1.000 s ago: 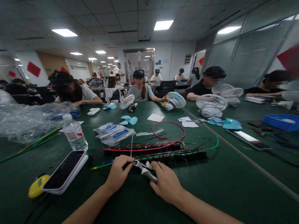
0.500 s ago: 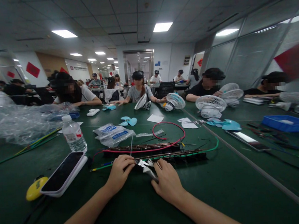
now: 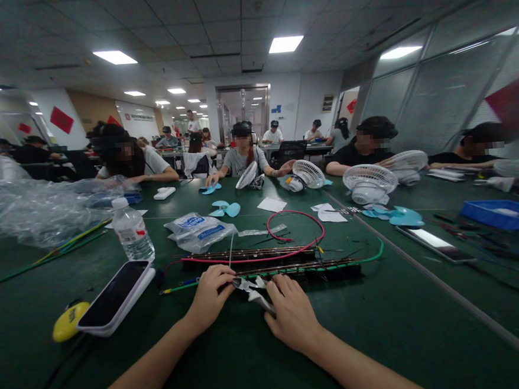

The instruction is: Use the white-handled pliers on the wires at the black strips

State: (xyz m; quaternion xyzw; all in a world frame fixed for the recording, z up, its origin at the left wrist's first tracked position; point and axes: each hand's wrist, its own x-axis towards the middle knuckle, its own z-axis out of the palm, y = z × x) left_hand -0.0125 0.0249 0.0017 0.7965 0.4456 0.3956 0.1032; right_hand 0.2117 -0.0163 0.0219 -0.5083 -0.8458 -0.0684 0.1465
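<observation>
My left hand (image 3: 210,296) is closed, its thumb and fingertips pinched beside the pliers' jaws. From these fingertips a thin pale strip (image 3: 231,251), seemingly a cable tie, sticks up. My right hand (image 3: 293,310) wraps round the handles of cutting pliers (image 3: 247,285), whose metal jaws point left towards my left fingertips. Just beyond both hands lie two long dark bars with copper-coloured rods. A green wire (image 3: 373,258) runs along the nearer bar, bound with small dark ties. A red wire (image 3: 322,231) lies along the farther one and loops up. My fingers hide part of the nearer bar.
A water bottle (image 3: 131,230), a phone (image 3: 116,302) and a yellow object (image 3: 70,321) stand at left. Behind the bars are a plastic bag (image 3: 200,232), a blue fan blade (image 3: 225,209) and white fans (image 3: 369,184). Another phone (image 3: 434,244) lies right. Co-workers sit opposite.
My view has shifted slightly; both hands and the pliers keep nearly the same pose. Across the table, a co-worker's hand has moved a blue fan blade rightwards. Another hand appears at the right edge.
</observation>
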